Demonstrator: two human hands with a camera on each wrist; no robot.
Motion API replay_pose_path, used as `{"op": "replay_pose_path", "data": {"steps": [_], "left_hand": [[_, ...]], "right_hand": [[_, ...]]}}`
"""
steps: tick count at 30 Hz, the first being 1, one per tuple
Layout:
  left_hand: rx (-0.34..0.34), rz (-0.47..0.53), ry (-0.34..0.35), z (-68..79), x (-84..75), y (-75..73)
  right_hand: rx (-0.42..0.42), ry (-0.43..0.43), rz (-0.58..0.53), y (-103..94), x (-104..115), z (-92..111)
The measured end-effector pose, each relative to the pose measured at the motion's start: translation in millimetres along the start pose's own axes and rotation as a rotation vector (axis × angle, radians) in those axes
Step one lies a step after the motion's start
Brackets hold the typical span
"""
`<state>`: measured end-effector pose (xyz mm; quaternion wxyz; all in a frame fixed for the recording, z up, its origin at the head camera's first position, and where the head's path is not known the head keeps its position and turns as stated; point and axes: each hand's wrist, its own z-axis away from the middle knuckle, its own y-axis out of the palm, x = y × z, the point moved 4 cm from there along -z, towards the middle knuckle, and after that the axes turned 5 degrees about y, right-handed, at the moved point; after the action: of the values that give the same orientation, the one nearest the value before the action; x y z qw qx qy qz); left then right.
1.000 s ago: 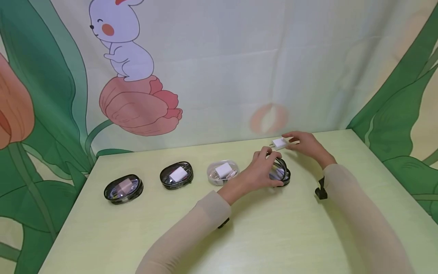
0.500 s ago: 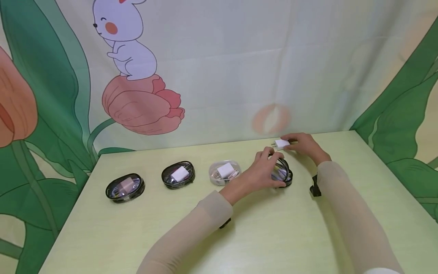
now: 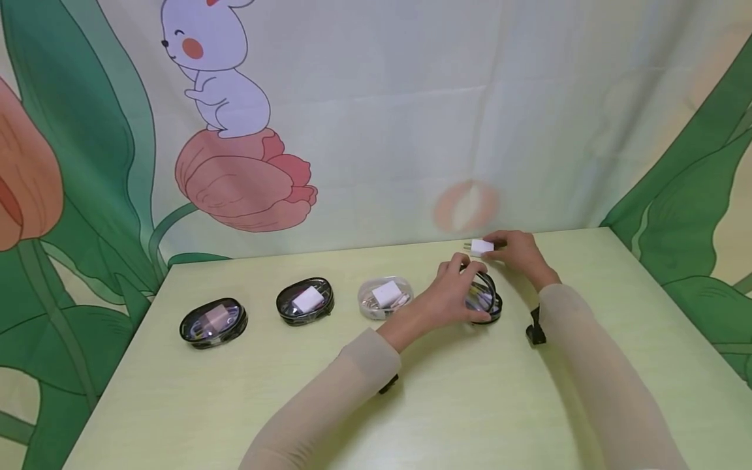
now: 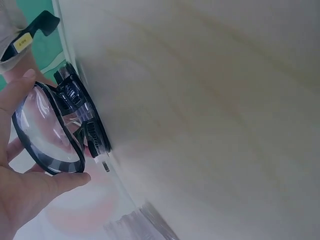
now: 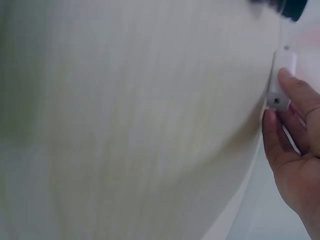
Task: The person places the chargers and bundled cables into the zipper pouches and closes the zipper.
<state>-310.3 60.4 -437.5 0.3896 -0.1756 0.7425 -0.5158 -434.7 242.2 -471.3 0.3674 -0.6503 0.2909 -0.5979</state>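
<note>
At the right of the row, my left hand (image 3: pixel 449 294) holds up the clear, black-edged lid (image 4: pixel 47 130) of a small oval case (image 3: pixel 496 308). In the left wrist view, the thumb and fingers grip the lid's rim, and the lid stands tilted away from the case body (image 4: pixel 92 122). Dark coiled cable shows inside the case. Just behind it, near the table's back edge, my right hand (image 3: pixel 519 254) pinches a white charger plug (image 3: pixel 482 247) between thumb and fingers. The plug's prongs point left; its port end (image 5: pixel 277 101) faces the hand.
To the left, in a row, are a clear-edged oval case (image 3: pixel 367 307) and two black-edged ones, a nearer one (image 3: pixel 292 318) and a far-left one (image 3: pixel 217 338), each with a charger inside. A printed curtain (image 3: pixel 376 163) hangs behind the pale table (image 3: pixel 446 405).
My right hand has come in from beside the charger and now grips its end. The case lid in my left hand stands more raised, while the other cases have stayed in place.
</note>
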Motion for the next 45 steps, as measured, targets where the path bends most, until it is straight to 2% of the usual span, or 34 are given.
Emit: {"op": "replay_pose_path", "data": {"steps": [7,16,25,34,39,45], "left_hand": [[0.013,-0.011,-0.01,-0.2,-0.6,1.4],[0.026,-0.009,-0.019,0.0,-2.4,1.3],[0.019,0.01,0.0,0.7,-2.7,1.7],[-0.004,0.011,0.017,0.6,-0.7,1.9],[-0.007,0.023,0.033,1.0,-1.5,1.2],[0.007,0.022,0.043,1.0,-2.1,3.3]], "right_hand": [[-0.052,0.007,0.019,-10.1,3,17],[-0.039,-0.046,0.061,-20.2,8,55],[-0.011,-0.102,0.009,-7.9,23,91],[0.001,-0.178,-0.055,6.8,28,101],[0.05,-0.169,-0.056,8.7,27,101],[0.209,-0.146,-0.129,9.3,19,99]]}}
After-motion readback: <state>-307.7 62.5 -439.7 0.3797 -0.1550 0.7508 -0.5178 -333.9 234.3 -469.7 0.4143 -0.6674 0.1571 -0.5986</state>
